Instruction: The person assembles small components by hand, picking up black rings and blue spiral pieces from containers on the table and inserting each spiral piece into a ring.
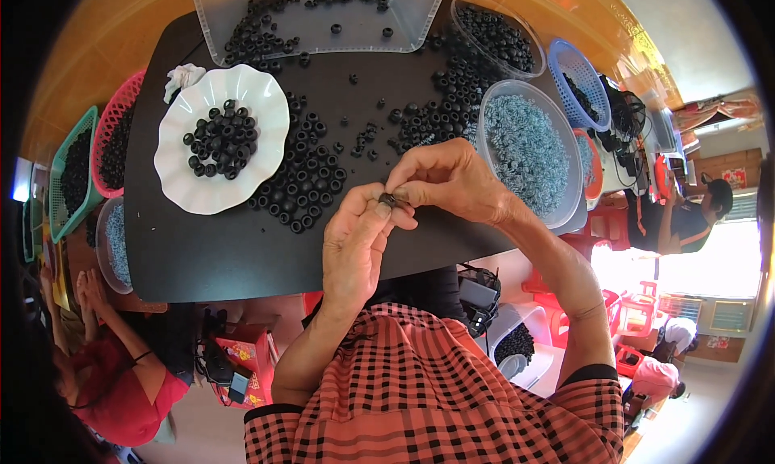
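Over the near side of the dark table (218,262), both my hands meet at a small black bead-like part (388,199). The thumb and fingers of my left hand (357,238) pinch it from below. From the right, my right hand (456,181) closes its thumb and forefinger on the same part; its far side is hidden by the fingers. Round black parts with holes (299,190) lie loose just left of my hands. More such black parts (222,137) are heaped on a white scalloped plate (173,177).
A clear tub (482,133) of small pale-blue pieces, perhaps springs, stands right of my hands. Beyond are a clear plastic bin (323,56), a round clear container (537,68) and a blue basket (557,60). Pink (101,141) and green baskets (60,161) stand left, near another person's hands (93,294).
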`<state>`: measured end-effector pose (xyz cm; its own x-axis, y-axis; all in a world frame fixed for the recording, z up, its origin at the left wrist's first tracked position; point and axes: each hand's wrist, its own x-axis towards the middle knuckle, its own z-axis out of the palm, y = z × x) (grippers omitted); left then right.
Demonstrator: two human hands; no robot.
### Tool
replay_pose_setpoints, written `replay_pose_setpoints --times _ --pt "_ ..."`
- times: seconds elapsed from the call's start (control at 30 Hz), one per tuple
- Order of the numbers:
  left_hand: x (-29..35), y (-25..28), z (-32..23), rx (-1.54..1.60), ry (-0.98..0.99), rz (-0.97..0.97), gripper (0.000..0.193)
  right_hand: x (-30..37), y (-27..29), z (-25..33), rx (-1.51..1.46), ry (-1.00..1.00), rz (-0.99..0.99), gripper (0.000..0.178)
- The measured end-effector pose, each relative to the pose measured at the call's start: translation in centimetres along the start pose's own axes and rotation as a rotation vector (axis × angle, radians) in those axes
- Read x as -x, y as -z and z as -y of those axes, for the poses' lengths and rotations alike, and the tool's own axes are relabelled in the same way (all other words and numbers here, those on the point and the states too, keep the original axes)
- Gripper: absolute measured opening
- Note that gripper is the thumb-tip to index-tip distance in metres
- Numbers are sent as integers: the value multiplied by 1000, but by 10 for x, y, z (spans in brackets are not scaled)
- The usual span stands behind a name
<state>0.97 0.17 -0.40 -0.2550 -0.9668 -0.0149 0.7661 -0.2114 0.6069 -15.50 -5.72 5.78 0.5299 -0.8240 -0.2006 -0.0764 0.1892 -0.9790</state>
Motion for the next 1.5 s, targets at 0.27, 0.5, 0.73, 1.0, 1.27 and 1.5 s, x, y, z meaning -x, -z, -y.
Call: replay_pose_setpoints --times 0.27,0.5,0.73,1.0,1.27,1.5 --pt "0 -2 -3 -35 72 0 22 -4 -5 21 426 9 62 4" --pt "-2 -1 -1 -107 122 -25 18 -20 6 10 292 77 -333 7" --pt "0 -3 -1 -224 104 -40 16 -73 48 8 985 465 -234 15" --pt "-1 -5 0 -181 67 -3 16 -84 38 6 1146 553 -189 11" --pt "-2 -4 0 -91 2 -10 15 7 -1 9 686 353 -377 10" --pt "-4 -5 0 -133 -10 -23 16 44 -15 -34 1075 529 -347 18"
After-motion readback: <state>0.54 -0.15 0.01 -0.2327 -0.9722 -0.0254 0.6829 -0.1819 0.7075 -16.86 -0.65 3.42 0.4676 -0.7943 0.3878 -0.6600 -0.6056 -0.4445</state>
